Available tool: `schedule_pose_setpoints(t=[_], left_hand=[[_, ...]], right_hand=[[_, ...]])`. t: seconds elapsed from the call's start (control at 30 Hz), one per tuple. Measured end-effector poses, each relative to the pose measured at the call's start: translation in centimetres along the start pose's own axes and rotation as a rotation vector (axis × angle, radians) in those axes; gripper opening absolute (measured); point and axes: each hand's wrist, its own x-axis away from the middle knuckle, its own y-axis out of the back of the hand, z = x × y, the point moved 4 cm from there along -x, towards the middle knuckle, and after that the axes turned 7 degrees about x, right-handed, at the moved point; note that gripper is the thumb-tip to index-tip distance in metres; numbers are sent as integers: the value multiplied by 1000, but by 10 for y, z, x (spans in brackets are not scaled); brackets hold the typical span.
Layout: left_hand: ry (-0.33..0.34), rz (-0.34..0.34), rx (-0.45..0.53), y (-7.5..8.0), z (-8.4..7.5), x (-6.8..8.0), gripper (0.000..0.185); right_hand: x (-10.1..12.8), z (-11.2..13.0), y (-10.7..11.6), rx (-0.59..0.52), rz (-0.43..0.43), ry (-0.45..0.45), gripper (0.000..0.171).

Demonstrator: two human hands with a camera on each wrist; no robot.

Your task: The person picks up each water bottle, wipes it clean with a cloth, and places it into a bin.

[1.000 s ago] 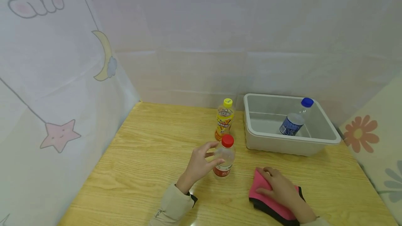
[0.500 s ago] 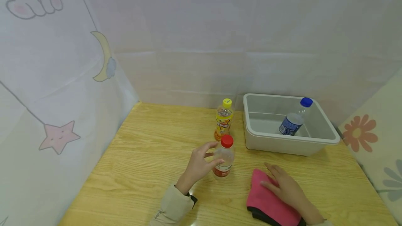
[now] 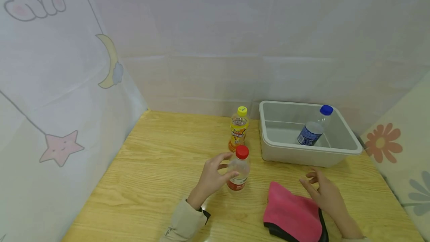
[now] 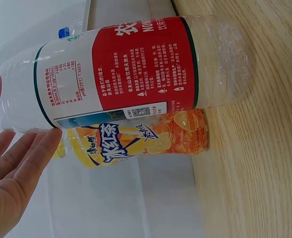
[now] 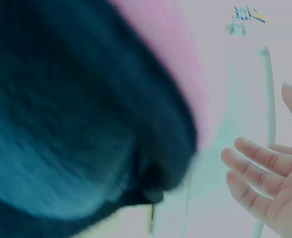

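- 3 plastic bottles show in the head view, on or near a pale wooden tabletop (image 3: 151, 182) walled in by white printed curtains.
- Lower centre of the frame: the left hand (image 3: 212, 177) reaches in from a beige sleeve, thumb and fingers curved around the sides of a clear bottle with a red cap (image 3: 239, 168). This bottle stands upright on the tabletop. In the left wrist view its red label (image 4: 143, 69) fills the upper frame, with straight fingertips (image 4: 34, 148) against its clear wall at lower left.
- Just behind it, toward the centre of the frame, a bottle with a yellow cap and an orange label (image 3: 237, 129) stands upright, untouched.
- Right of centre: a grey tub (image 3: 265, 148) sits on the tabletop. Inside it a bottle with a blue cap (image 3: 312, 130) leans against the far right wall.
- Lower right of the frame: a pink cloth with a black edge (image 3: 291, 215) lies flat on the tabletop.
- The right hand (image 3: 324, 191) hovers just right of the cloth's upper edge, fingers loosely spread and relaxed, its grip empty. Whether it touches the cloth cannot be told.
- The right wrist view is blurred; it shows dark and pink cloth and open fingers (image 5: 265, 168) at lower right.
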Motion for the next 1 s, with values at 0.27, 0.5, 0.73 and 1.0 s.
schedule_pose_setpoints(t=[0.27,0.5,0.73,1.0], left_hand=[[-10,-9,-15,-1,3,0,45],[2,-23,0,-4,27,1,48],[-19,-24,-31,-4,40,3,55],[-46,45,-110,-5,38,2,53]], right_hand=[[-5,-17,25,-5,-154,-81,54],[-11,-29,45,-27,-224,-233,66],[-22,-52,59,-67,-251,-372,71],[-35,-76,70,-88,-159,-471,75]])
